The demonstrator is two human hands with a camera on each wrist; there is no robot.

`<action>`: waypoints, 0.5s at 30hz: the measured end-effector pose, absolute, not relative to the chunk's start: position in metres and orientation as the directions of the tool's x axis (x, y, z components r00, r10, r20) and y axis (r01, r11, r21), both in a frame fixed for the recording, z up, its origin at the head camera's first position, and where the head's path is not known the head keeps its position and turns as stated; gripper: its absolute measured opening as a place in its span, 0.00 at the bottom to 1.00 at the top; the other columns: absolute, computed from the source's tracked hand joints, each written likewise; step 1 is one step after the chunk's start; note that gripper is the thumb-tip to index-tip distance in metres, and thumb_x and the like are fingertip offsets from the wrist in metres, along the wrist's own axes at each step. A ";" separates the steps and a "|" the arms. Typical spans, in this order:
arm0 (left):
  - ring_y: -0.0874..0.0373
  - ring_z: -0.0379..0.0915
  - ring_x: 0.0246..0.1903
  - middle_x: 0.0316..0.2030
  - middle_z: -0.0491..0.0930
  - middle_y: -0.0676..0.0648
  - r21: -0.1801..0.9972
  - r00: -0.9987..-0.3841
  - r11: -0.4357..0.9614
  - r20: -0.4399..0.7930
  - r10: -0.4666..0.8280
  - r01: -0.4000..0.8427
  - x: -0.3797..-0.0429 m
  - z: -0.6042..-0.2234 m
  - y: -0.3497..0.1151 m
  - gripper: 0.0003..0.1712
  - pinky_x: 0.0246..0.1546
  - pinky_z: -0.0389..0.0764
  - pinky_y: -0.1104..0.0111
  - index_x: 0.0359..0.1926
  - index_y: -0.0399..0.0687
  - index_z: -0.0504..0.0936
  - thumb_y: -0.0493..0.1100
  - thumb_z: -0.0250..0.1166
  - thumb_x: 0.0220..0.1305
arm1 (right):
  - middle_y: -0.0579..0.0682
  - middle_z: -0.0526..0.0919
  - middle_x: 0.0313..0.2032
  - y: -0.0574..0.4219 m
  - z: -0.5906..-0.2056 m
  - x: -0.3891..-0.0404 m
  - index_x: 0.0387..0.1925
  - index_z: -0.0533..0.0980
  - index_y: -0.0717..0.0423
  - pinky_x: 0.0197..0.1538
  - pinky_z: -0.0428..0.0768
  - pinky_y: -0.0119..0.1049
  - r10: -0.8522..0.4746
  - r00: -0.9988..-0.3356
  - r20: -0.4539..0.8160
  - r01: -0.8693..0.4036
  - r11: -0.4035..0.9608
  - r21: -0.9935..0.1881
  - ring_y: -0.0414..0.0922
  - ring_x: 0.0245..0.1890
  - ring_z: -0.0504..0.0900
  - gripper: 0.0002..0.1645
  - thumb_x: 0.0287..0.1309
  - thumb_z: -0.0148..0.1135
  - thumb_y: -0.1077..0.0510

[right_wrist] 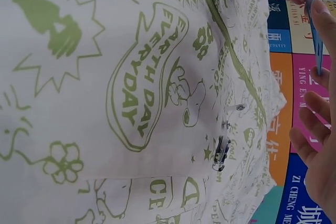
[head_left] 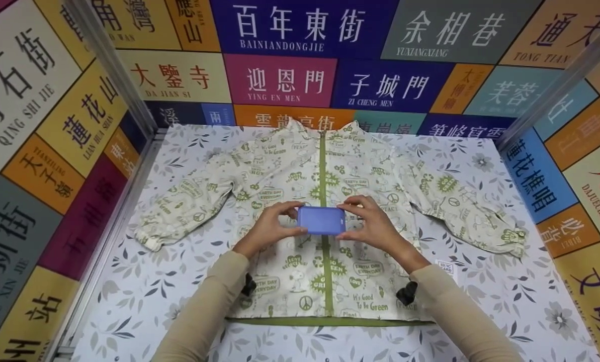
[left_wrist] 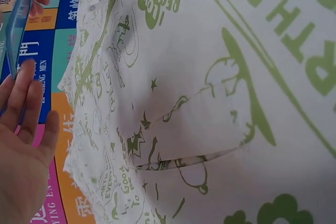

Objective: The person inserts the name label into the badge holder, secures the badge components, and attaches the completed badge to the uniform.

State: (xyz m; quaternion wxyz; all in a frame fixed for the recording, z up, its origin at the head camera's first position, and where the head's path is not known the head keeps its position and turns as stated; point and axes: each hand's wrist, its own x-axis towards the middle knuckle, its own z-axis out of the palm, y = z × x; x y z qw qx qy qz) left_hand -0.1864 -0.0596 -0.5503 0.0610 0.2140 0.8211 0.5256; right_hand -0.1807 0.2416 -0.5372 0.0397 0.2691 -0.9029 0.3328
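Observation:
A thin blue card holder (head_left: 321,220) with rounded corners is held up over the middle of a printed jacket (head_left: 279,261). At its left end, the left hand (head_left: 274,223) pinches it between thumb and fingers. The right hand (head_left: 367,223) pinches the other end in the same way. Seen nearly edge-on in the right wrist view, the card holder (right_wrist: 314,22) looks flat. The jacket is white with green print and a green front strip, spread with both sleeves out to the sides. A metal clip (right_wrist: 221,153) with a clear strap shows against the jacket.
The jacket lies on a table (head_left: 144,301) covered in a leaf-patterned sheet. A small white printed tag (head_left: 445,267) is beside the right forearm. Colourful panels with lettering (head_left: 284,80) wall the table at the back and both sides, with metal posts at the corners.

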 end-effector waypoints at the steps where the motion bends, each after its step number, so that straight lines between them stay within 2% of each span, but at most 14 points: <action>1: 0.49 0.79 0.47 0.41 0.84 0.46 0.897 -0.902 0.348 0.114 0.417 0.274 -0.186 -0.550 -0.059 0.35 0.59 0.75 0.45 0.64 0.48 0.76 0.47 0.75 0.55 | 0.50 0.75 0.60 0.241 -0.537 -0.181 0.60 0.79 0.46 0.60 0.76 0.54 -0.461 -0.850 0.253 -0.516 0.636 -0.574 0.51 0.61 0.71 0.46 0.35 0.81 0.38; 5: 0.51 0.82 0.41 0.35 0.84 0.44 0.916 -0.904 0.322 0.089 0.419 0.239 -0.186 -0.550 -0.058 0.28 0.55 0.79 0.47 0.63 0.43 0.76 0.43 0.69 0.63 | 0.49 0.75 0.60 0.241 -0.538 -0.179 0.60 0.78 0.47 0.60 0.76 0.55 -0.463 -0.850 0.252 -0.517 0.638 -0.571 0.50 0.62 0.71 0.46 0.36 0.81 0.39; 9: 0.54 0.81 0.34 0.34 0.85 0.40 0.954 -0.909 0.249 0.051 0.413 0.167 -0.185 -0.551 -0.056 0.26 0.44 0.83 0.61 0.62 0.41 0.75 0.38 0.67 0.64 | 0.48 0.74 0.60 0.240 -0.538 -0.178 0.61 0.78 0.48 0.61 0.76 0.55 -0.469 -0.847 0.250 -0.521 0.637 -0.569 0.49 0.62 0.71 0.46 0.37 0.81 0.40; 12: 0.55 0.78 0.29 0.31 0.83 0.40 0.977 -0.907 0.190 0.007 0.422 0.097 -0.185 -0.552 -0.054 0.25 0.32 0.78 0.71 0.62 0.40 0.74 0.35 0.66 0.64 | 0.48 0.75 0.60 0.239 -0.538 -0.177 0.61 0.77 0.49 0.60 0.77 0.54 -0.484 -0.834 0.264 -0.543 0.638 -0.546 0.49 0.61 0.71 0.46 0.37 0.81 0.40; 15: 0.57 0.74 0.26 0.29 0.81 0.43 0.988 -0.902 0.152 -0.027 0.432 0.042 -0.184 -0.551 -0.053 0.25 0.27 0.72 0.75 0.62 0.38 0.72 0.32 0.65 0.64 | 0.48 0.75 0.59 0.239 -0.538 -0.177 0.60 0.78 0.49 0.58 0.77 0.53 -0.495 -0.822 0.281 -0.563 0.639 -0.523 0.48 0.60 0.72 0.46 0.36 0.81 0.40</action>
